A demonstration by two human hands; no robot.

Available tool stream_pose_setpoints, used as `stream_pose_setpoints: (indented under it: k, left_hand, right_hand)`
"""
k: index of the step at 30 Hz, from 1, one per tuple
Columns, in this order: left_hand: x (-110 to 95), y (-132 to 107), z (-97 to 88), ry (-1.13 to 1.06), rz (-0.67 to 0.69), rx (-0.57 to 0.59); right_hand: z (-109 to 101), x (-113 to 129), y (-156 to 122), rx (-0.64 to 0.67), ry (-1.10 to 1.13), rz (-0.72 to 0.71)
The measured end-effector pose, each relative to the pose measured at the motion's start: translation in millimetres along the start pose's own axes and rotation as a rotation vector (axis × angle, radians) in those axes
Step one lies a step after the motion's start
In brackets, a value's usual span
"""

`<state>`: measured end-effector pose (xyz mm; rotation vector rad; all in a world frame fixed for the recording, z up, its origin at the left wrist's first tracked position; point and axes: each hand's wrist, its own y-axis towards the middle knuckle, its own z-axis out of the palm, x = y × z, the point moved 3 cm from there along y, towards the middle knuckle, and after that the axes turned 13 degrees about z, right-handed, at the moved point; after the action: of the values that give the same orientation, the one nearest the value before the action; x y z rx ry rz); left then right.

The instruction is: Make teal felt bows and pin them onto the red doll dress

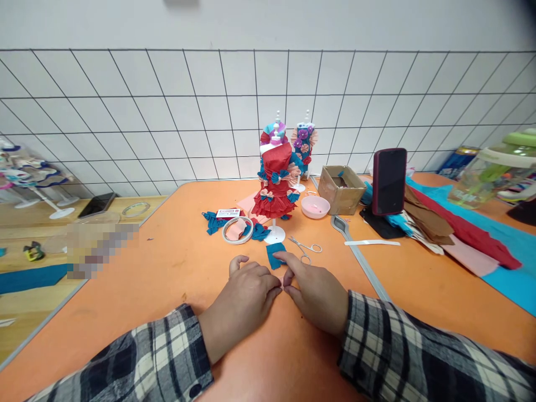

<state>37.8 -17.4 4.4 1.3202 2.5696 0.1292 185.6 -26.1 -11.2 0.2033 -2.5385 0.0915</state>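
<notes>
On the orange worktop, a small pink scrap lies at the near middle, right between the fingertips of the two hands, mostly hidden by them. The left hand comes in from the left with its thumb and fingers drawn together at the scrap's left side, and the right hand meets it from the right with its thumb and a bent finger. The fingers of both hands look pinched on the scrap, though its covered edges make the exact grip hard to tell. The right index finger reaches out to the far left, its tip over the edge of a blue cloth piece that lies flat just beyond the scrap; whether it touches the cloth cannot be told. Small scissors lie just to the right of that cloth, partly behind the right hand. Farther off stands a red ruffled dress on a white stand, with a roll of tape to its left, and a pink bowl and a cardboard box to its right.
</notes>
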Motion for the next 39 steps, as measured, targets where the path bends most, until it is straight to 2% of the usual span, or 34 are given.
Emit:
stream_pose_setpoints:
  k: [14,19,27,31,34,39]
  left_hand:
    - [0,2,-2.1,-0.027,0.009,-0.039]
    - [0,3,-1.1,-0.008,0.006,0.001]
    - [-1,1,-1.3,-0.03,0.029,-0.056]
    - [1,1,-0.7,-0.062,0.052,-0.099]
    - [3,1,0.6,-0.071,0.052,-0.097]
    - [5,3,1.0,-0.066,0.05,-0.114]
  right_hand:
    - [1,0,0,-0.011,-0.013,-0.01]
    - [-2,4,-1,-0.017,-0.018,-0.013]
    - [-1,1,0,-0.008,-0.02,-0.018]
    - [-9,-3,7,-0.075,0.142,-0.07]
    - [-14,-8,15,-0.145,0.181,-0.05]
    - [-7,-8,16,-0.056,0.179,-0.021]
